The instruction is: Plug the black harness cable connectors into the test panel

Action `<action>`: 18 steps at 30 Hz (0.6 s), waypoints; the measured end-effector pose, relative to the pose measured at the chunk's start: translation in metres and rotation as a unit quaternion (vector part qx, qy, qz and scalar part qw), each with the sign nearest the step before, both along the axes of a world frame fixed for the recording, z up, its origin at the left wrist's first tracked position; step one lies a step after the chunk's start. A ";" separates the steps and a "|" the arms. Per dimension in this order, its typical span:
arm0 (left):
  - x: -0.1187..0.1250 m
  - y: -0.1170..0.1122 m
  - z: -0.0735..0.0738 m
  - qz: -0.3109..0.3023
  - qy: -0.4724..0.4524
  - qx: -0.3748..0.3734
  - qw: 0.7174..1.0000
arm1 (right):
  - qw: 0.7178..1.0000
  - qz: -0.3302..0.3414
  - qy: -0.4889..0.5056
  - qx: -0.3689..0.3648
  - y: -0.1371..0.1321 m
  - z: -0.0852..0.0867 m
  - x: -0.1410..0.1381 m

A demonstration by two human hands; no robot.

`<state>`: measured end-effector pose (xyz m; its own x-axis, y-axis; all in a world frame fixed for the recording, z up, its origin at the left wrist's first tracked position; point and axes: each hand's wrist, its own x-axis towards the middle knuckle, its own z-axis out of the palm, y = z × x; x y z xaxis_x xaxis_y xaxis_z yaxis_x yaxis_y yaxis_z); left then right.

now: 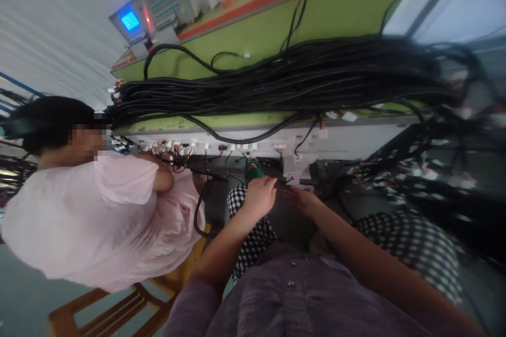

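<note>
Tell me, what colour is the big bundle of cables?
Black cable bundle, seen in the head view.

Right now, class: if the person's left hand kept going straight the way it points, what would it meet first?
Probably the green roll just beyond the left hand, then the white bench edge with its connectors; depth is hard to judge.

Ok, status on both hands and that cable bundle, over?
Left hand beside green tape roll, grip unclear. Right hand low at bench edge, grip unclear. Thick black cable bundle untouched on green bench. Co-worker's pink sleeve close left.
</note>
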<state>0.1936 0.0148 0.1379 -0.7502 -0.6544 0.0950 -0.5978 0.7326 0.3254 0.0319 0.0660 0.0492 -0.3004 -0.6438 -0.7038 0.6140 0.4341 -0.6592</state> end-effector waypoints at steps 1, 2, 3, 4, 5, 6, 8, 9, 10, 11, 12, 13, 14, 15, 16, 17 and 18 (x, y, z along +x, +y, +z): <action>0.000 0.001 -0.001 0.002 -0.006 -0.005 1.000 | 1.000 -0.011 -0.019 -0.009 -0.003 -0.001 0.002; 0.000 0.001 -0.002 0.004 -0.009 -0.007 1.000 | 0.999 -0.026 -0.036 -0.019 -0.007 -0.001 0.003; 0.000 0.001 -0.002 0.005 -0.010 -0.006 1.000 | 0.997 -0.045 -0.050 -0.029 -0.011 0.001 0.002; 0.001 0.001 -0.002 0.007 -0.010 -0.003 1.000 | 0.995 -0.068 -0.059 -0.040 -0.014 0.003 0.001; 0.001 0.000 -0.002 0.011 -0.011 0.002 1.000 | 0.992 -0.093 -0.064 -0.052 -0.015 0.006 -0.002; 0.001 0.000 -0.001 0.016 -0.015 0.007 1.000 | 0.989 -0.119 -0.064 -0.064 -0.016 0.009 -0.006; 0.000 -0.001 0.001 0.031 -0.034 0.014 0.999 | 0.980 -0.167 -0.057 -0.093 -0.014 0.017 -0.014; -0.001 -0.001 0.002 0.039 -0.051 0.016 0.998 | 0.975 -0.185 -0.051 -0.108 -0.012 0.021 -0.018; -0.002 -0.001 0.002 0.047 -0.073 0.016 0.996 | 0.972 -0.198 -0.045 -0.122 -0.009 0.026 -0.021; -0.004 -0.001 0.002 0.054 -0.097 0.013 0.994 | 0.969 -0.204 -0.040 -0.133 -0.006 0.030 -0.023; -0.006 -0.001 0.001 0.061 -0.121 0.007 0.991 | 0.967 -0.207 -0.038 -0.143 -0.003 0.036 -0.025; -0.008 -0.001 0.001 0.070 -0.144 -0.002 0.987 | 0.966 -0.204 -0.033 -0.153 0.001 0.042 -0.026; -0.010 -0.002 0.000 0.078 -0.165 -0.011 0.983 | 0.967 -0.194 -0.019 -0.167 0.004 0.049 -0.025; -0.012 -0.002 0.000 0.083 -0.183 -0.016 0.980 | 0.967 -0.176 0.008 -0.185 0.008 0.057 -0.024; -0.015 -0.003 0.000 0.087 -0.198 -0.015 0.976 | 0.967 -0.144 0.054 -0.204 0.011 0.065 -0.022; -0.017 -0.005 0.000 0.089 -0.213 -0.006 0.973 | 0.963 -0.100 0.118 -0.221 0.013 0.073 -0.019; -0.019 -0.006 0.001 0.090 -0.225 0.009 0.970 | 0.951 -0.048 0.195 -0.235 0.015 0.082 -0.015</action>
